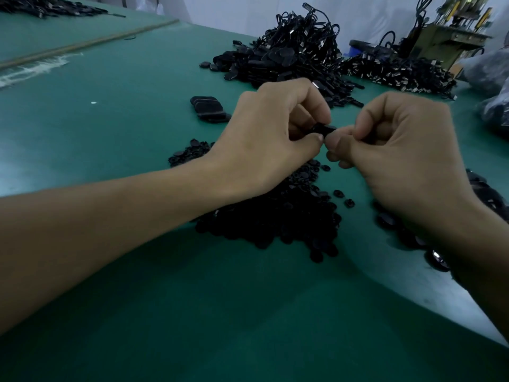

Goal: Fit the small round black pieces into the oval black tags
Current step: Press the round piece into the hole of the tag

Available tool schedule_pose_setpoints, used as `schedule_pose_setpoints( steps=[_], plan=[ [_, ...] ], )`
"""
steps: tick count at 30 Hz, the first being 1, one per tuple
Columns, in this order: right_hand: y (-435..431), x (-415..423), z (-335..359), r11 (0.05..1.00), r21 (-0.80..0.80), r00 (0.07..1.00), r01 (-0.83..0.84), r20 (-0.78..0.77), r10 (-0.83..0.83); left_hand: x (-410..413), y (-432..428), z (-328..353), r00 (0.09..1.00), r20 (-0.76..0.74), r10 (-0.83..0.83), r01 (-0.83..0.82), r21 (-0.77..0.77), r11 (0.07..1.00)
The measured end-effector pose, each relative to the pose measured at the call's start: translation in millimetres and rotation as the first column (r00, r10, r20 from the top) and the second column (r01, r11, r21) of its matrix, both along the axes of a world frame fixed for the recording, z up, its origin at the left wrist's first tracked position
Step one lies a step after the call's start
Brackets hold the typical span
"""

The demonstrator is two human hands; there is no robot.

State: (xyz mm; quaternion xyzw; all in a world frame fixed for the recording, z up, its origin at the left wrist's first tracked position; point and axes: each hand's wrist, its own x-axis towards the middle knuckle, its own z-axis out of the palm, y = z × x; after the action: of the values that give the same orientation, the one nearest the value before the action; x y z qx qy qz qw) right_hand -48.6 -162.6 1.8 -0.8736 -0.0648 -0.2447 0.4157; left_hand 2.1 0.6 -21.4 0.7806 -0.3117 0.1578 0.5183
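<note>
Both hands meet above the green table [115, 111]. My left hand [275, 139] grips an oval black tag [326, 129] between thumb and curled fingers. My right hand [399, 150] pinches the same tag's near end with thumb and fingertips; whether a small round piece sits between them is hidden. A heap of small round black pieces [275, 216] lies under my hands. A short stack of oval black tags [208, 107] rests to the left, beyond my left hand.
A big pile of black tags with cords and metal clips [292, 53] stands at the back, with a second spread [399, 73] to its right. More round pieces [487, 194] lie by my right wrist. Plastic bags [495, 106] and a machine [451, 31] sit at far right.
</note>
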Motion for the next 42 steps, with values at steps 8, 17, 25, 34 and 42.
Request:
schedule_pose_setpoints(
  steps=[8,17,25,34,42],
  plan=[
    [1.7,0.2,0.4,0.995,0.038,0.995,-0.096,-0.01,0.096,1.1,1.9,0.7,0.987,0.141,0.07,-0.08,0.063,0.995],
    [-1.4,0.6,2.2,0.983,0.095,0.986,-0.157,-0.043,0.162,7.2,5.1,0.0,0.994,0.092,0.059,-0.067,0.087,0.994],
    [-11.4,7.6,-3.3,0.988,-0.09,0.992,-0.125,0.002,0.125,9.6,4.1,4.3,0.966,-0.208,-0.155,0.134,-0.112,0.985],
    [-16.1,9.6,-1.0,0.987,-0.036,0.987,-0.158,-0.028,0.157,6.0,2.5,7.0,0.918,-0.326,-0.227,0.161,-0.218,0.963],
    [-16.6,11.4,1.0,0.989,-0.067,0.989,-0.132,-0.076,0.127,2.5,1.3,8.2,0.948,-0.269,-0.169,0.134,-0.143,0.981]
  ],
)
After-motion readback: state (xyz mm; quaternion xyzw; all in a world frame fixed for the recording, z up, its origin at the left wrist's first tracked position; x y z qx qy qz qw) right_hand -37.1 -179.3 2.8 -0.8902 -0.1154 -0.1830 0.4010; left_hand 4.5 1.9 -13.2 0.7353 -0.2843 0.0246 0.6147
